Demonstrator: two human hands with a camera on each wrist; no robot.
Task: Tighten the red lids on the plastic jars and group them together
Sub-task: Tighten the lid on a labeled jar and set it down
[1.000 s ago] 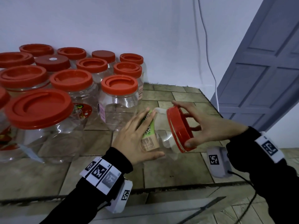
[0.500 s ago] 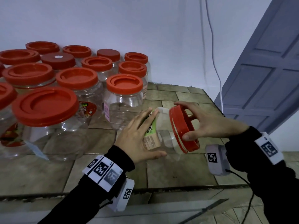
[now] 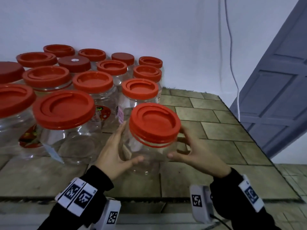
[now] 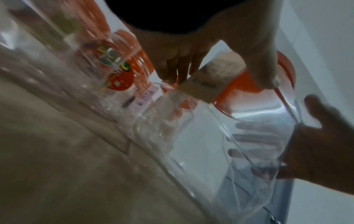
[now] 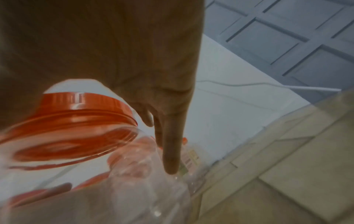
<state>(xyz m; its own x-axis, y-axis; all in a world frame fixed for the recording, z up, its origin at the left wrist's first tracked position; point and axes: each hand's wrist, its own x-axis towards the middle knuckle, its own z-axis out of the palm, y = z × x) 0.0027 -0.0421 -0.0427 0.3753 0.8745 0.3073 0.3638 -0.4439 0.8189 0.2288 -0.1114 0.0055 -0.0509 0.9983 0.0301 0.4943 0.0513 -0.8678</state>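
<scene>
A clear plastic jar (image 3: 146,156) with a red lid (image 3: 154,123) is held just above the tiled counter, tilted slightly toward me. My left hand (image 3: 116,151) grips its left side, fingers running up the wall and thumb across the front. On the jar's right side my right hand (image 3: 196,151) holds it, thumb in front and fingers behind. The left wrist view shows the jar (image 4: 220,136) with my right hand (image 4: 316,144) spread on its far wall. In the right wrist view the lid (image 5: 72,121) sits beside my fingers (image 5: 168,144).
Several red-lidded jars (image 3: 93,83) stand grouped at the back left against the wall, the nearest one (image 3: 139,90) just behind the held jar. A large jar (image 3: 63,110) stands left. Bare tiled counter (image 3: 216,130) lies right. A blue door (image 3: 274,97) and white cable (image 3: 232,63) are right.
The jar has swung from lying sideways, lid facing right, to nearly upright with the lid on top. My right hand has moved from the lid down to the jar's side.
</scene>
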